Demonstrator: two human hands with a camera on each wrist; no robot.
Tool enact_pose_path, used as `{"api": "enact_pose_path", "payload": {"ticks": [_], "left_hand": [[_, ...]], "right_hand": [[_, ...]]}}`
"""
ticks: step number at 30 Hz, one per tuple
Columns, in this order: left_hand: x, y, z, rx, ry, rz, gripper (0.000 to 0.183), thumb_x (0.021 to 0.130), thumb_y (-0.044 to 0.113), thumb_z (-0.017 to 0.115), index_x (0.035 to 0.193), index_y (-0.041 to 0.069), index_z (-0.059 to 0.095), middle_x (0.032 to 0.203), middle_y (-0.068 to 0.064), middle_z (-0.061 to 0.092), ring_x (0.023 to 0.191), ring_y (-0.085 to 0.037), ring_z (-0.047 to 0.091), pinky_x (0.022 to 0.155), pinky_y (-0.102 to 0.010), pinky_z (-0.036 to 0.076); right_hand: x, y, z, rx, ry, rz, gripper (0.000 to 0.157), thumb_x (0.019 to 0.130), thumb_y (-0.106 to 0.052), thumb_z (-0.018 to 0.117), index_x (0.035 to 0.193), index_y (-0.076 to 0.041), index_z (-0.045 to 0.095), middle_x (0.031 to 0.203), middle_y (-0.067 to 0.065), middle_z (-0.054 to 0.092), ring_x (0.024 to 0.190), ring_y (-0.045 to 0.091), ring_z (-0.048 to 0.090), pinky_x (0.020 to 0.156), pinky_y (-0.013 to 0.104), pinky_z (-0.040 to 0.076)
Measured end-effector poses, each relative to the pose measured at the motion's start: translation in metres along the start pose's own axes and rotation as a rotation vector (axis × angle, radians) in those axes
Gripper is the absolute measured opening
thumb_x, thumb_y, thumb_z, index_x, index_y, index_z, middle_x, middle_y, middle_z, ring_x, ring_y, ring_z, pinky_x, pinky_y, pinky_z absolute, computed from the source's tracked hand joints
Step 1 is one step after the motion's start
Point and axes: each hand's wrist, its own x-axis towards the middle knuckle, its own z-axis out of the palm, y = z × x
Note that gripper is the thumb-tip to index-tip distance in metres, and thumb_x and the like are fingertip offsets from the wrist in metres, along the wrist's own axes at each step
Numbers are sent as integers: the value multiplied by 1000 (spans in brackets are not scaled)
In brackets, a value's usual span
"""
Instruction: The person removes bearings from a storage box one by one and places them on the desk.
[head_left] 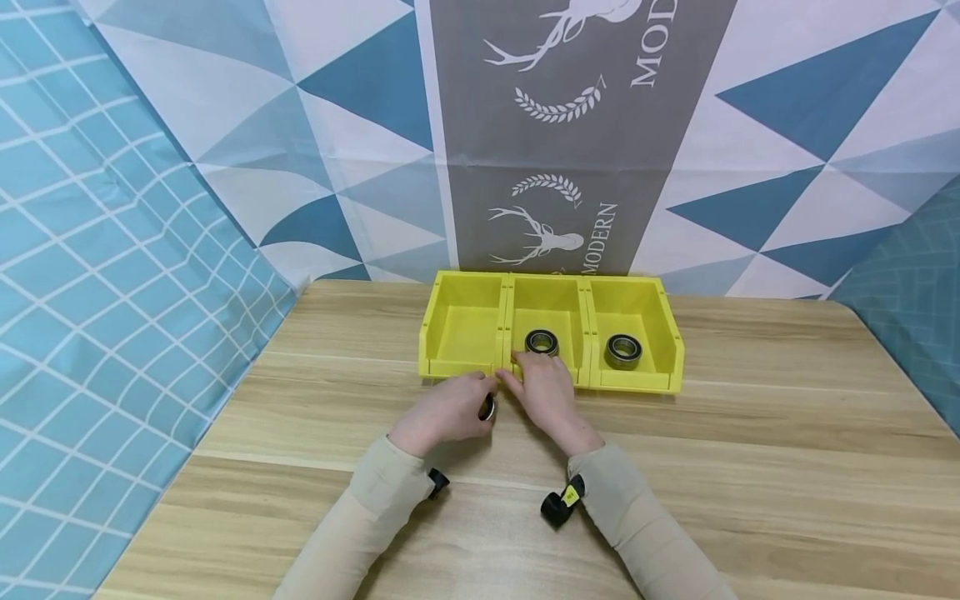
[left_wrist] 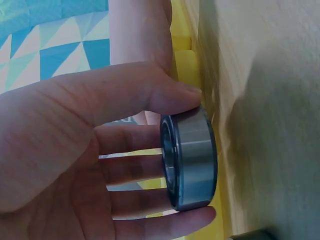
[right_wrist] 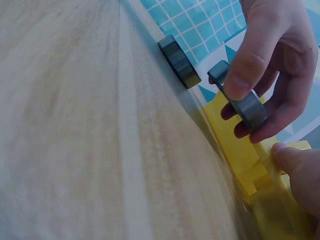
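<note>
My left hand (head_left: 452, 408) holds a ball bearing (left_wrist: 196, 157) between thumb and fingers, in front of the left and middle yellow bins. In the left wrist view the bearing stands on edge, its steel outer ring showing. My right hand (head_left: 546, 393) rests at the front of the middle bin (head_left: 547, 287), thumb at the rim by the divider; its fingertips are partly hidden. Just beyond those fingers lies a second bearing (head_left: 542, 342) inside that bin. Another bearing (head_left: 623, 351) sits in the right bin (head_left: 637, 382). The left bin (head_left: 468, 333) holds no bearing.
In the right wrist view one more bearing (right_wrist: 179, 61) stands on the wooden table (right_wrist: 75, 150), past the left hand; the head view does not show it. A patterned cloth wall (head_left: 360, 167) rises behind the bins, and a blue checked cloth (head_left: 97, 292) hangs at left.
</note>
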Motion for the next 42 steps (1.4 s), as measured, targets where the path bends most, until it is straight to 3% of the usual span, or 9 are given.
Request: {"api": "enact_pose_path", "payload": {"ticks": [10, 19, 42], "left_hand": [[3, 2, 6, -46, -74, -7, 19, 71, 7, 66, 88, 9, 58, 73, 2, 52, 64, -12, 46, 59, -25, 40], [3, 5, 10, 1, -99, 8, 30, 70, 11, 71, 98, 9, 60, 89, -2, 57, 75, -13, 52, 70, -29, 45], [2, 10, 15, 55, -101, -11, 39, 65, 8, 76, 100, 9, 59, 100, -5, 53, 87, -18, 50, 77, -31, 45]], "right_hand": [[0, -1, -2, 7, -6, -5, 49, 89, -45, 51, 117, -5, 58, 115, 12, 62, 107, 30, 56, 92, 42, 38], [0, -1, -1, 2, -16, -2, 51, 89, -47, 50, 118, -6, 58, 116, 12, 61, 108, 30, 55, 91, 42, 39], [1, 0, 0, -3, -12, 5, 51, 90, -47, 49, 119, -7, 57, 117, 12, 61, 108, 29, 56, 90, 40, 39]]}}
